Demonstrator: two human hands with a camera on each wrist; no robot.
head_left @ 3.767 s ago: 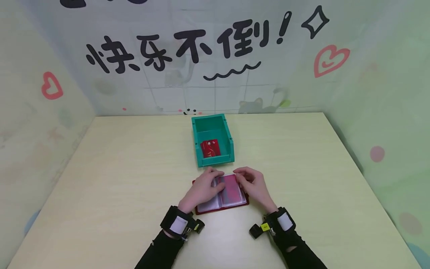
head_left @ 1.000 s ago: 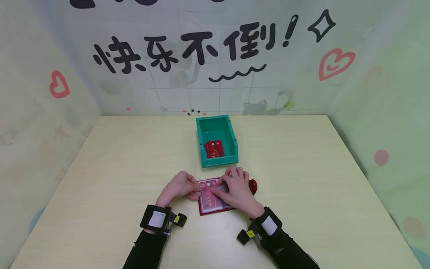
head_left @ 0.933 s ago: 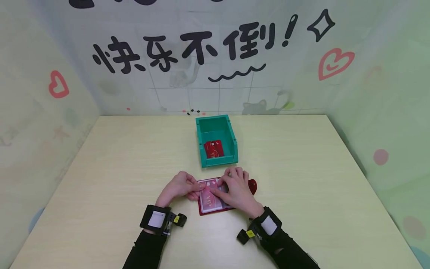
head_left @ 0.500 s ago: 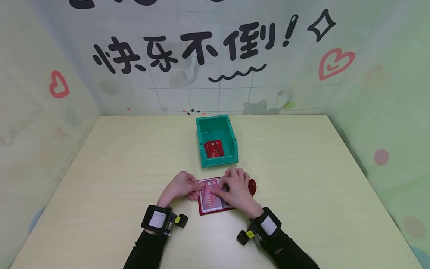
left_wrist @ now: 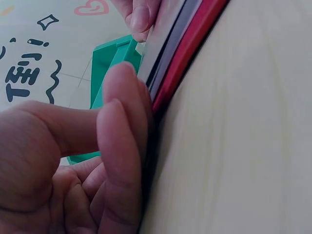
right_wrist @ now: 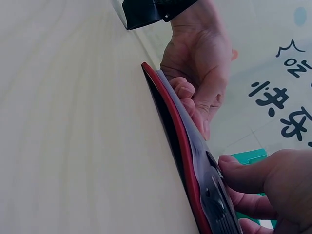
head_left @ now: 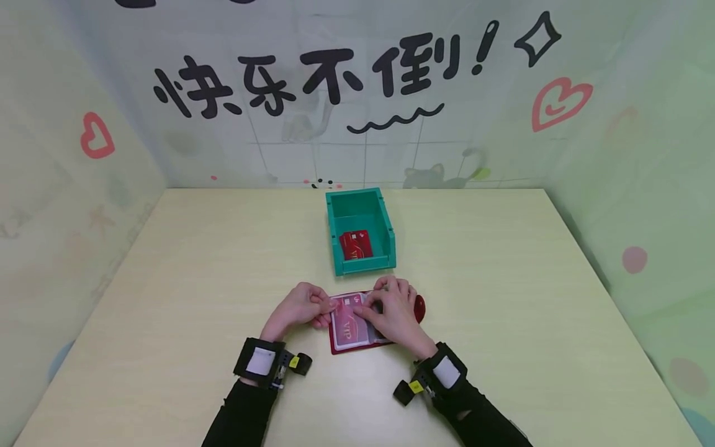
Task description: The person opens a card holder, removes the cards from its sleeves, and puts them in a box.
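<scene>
Red covers frame the card holder (head_left: 357,329), which lies open near the middle of the counter (head_left: 503,298), a little toward its near edge. The left hand (head_left: 298,308) has its fingers curled at the holder's left edge, thumb and fingertips pinching the end of a red VIP card (head_left: 350,325) that sits partly in a clear sleeve. The right hand (head_left: 395,313) lies over the right half, fingers bent and pressing the sleeves down; from the right wrist view its thumb (right_wrist: 243,173) bears on the plastic page. Just beyond the holder, toward the far edge, stands a green bin (head_left: 362,231) with another red card (head_left: 355,244) lying inside.

As a judgement, the main risk is the card binding in its sleeve: a skewed pull could bend it or drag the whole holder across the counter if the right hand's pressure eases. The clear pages could also lift together, so that a neighbouring sleeve comes along. A weak fingertip pinch might slip off the smooth plastic.
</scene>
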